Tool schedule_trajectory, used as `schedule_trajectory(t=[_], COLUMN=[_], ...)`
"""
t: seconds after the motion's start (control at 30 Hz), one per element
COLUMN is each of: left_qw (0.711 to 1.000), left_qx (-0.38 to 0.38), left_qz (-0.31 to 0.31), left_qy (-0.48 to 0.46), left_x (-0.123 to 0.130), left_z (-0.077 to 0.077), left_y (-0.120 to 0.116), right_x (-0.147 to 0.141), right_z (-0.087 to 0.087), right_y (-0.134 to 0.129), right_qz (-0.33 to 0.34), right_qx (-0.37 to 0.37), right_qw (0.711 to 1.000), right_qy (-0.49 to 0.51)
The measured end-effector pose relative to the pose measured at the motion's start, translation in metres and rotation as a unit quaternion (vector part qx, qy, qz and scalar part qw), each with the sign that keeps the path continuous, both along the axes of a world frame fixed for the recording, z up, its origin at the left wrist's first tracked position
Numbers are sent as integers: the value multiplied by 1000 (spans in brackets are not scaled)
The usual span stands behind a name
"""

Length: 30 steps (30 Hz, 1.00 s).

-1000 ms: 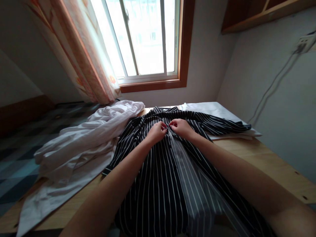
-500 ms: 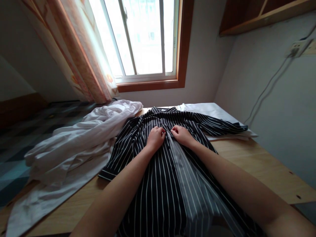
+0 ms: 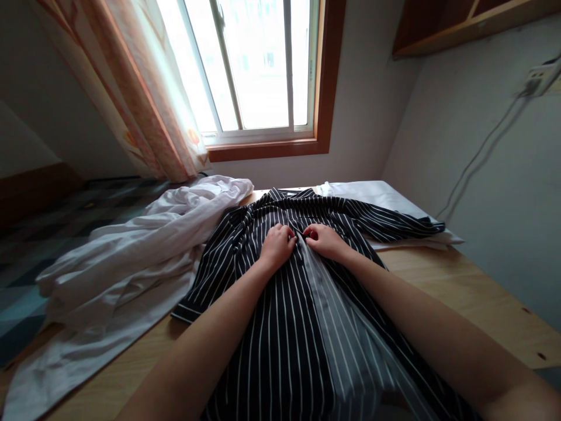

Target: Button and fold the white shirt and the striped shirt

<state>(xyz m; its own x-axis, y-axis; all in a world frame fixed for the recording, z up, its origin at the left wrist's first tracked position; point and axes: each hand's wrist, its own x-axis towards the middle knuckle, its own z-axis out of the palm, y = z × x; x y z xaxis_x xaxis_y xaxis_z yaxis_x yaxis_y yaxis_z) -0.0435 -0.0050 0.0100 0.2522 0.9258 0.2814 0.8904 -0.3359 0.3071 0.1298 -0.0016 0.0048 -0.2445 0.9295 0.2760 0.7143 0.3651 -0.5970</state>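
The striped shirt (image 3: 280, 310) lies front-up across the middle of the wooden table (image 3: 460, 286), its lower front parted. Over the table's middle, the left hand (image 3: 277, 244) and right hand (image 3: 325, 241) face each other, slightly apart, bent fingers pinching the shirt's front edges. A crumpled white garment (image 3: 140, 257) lies along the table's left side; white cloth (image 3: 363, 190) lies at its far right, partly under the shirt.

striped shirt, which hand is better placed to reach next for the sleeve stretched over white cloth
Probably the right hand: it is nearer that sleeve, on the same side of the shirt. The left hand would have to cross past it.
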Motion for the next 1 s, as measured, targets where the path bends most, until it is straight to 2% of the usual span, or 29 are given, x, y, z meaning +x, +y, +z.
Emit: schedule_trajectory(t=[0.23,0.5,0.63,0.8,1.0], left_qw=[1000,1000,1000,998,986], left_qx=[-3,1,1,-11,-53], left_qz=[1,1,1,-7,-10], left_qy=[-14,-3,-2,-64,-156], left_x=[0,1,1,-4,-15], left_z=[-1,-1,0,-1,2], left_y=[1,2,1,4,11], right_x=[-6,-6,-14,-16,-12], right_z=[-5,2,-1,-15,-17], right_y=[1,7,5,5,7], right_qz=[-54,-43,-15,-2,18], right_qx=[10,60,48,28,22], right_qw=[998,987,986,991,984], right_qy=[-20,142,158,134,178])
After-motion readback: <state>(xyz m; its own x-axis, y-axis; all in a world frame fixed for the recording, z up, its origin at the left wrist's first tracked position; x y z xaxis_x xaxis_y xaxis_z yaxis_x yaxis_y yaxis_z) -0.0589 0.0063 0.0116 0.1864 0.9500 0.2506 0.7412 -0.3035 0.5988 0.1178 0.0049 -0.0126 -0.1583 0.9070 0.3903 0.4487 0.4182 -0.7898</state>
